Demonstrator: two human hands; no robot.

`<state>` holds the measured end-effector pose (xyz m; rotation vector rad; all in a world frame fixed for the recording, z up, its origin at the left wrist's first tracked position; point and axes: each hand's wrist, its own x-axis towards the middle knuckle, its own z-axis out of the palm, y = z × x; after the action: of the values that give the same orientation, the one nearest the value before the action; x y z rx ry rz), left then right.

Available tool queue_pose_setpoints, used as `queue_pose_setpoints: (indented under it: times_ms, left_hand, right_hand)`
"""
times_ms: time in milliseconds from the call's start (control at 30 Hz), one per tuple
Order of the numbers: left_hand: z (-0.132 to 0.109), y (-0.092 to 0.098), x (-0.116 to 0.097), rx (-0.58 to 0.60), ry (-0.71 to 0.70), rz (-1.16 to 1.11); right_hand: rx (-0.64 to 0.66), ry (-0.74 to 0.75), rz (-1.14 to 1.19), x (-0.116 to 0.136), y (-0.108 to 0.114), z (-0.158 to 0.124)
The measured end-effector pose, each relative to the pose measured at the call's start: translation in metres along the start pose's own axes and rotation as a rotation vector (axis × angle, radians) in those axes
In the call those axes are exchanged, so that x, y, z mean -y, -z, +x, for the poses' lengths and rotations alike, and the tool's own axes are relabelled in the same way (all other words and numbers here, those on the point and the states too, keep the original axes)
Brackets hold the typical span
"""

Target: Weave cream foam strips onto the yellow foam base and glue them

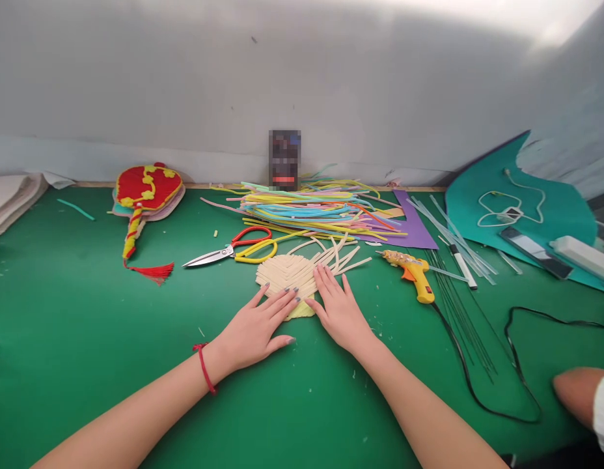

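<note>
A cream fan-shaped piece [282, 270], covered in slanting rows of pipe cleaners, lies flat in front of me. Loose pipe-cleaner ends stick out at its upper right. Pale yellow backing [301, 309] shows along its lower edge. My left hand [256, 326] rests on the lower left of the piece, fingers stretched out and thumb apart on the table. On the right side, my right hand [338, 306] lies with extended fingers over the strips near their loose ends. Neither hand grips anything visible. Scissors [233, 250] with red and yellow handles lie just beyond the piece.
Behind the piece is a heap of coloured pipe cleaners [302, 212]. A yellow glue gun [414, 273] with a black cord lies to the right, near glue sticks and thin wires. A finished red fan [148, 189] lies left. Another person's arm [578, 394] enters at lower right.
</note>
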<state>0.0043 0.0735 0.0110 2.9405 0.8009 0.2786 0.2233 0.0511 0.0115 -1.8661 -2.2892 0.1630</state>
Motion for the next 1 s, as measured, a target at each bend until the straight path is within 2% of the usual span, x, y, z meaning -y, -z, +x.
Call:
queue_pose_setpoints:
  times_ms: [100,300,433,567,700,867,1000]
  left_hand:
    - [0.0,-0.001,0.001,0.02,0.007,-0.025]
    - [-0.001,0.0,0.003,0.01,0.027,-0.07]
    - [0.0,-0.003,0.005,-0.005,0.096,-0.057]
    - [0.0,-0.004,0.005,-0.007,0.1,-0.059]
    - [0.002,0.001,0.009,-0.088,0.128,-0.073]
    - [0.002,0.012,0.036,-0.235,0.338,0.003]
    - [-0.005,0.017,0.067,-0.157,0.365,0.008]
  right_hand:
    - [0.022,-0.006,-0.007,-0.005,-0.003,0.002]
    - [-0.083,0.027,-0.012,0.001,0.0,0.001]
    - [-0.011,0.132,-0.014,0.01,-0.002,-0.002]
    - [0.04,0.133,-0.016,0.014,-0.004,-0.002]
    - [0.037,0.14,-0.008,0.014,-0.002,-0.002]
    - [0.098,0.122,-0.014,0.015,0.004,-0.001]
    - [0.129,0.113,-0.018,0.016,0.007,0.0]
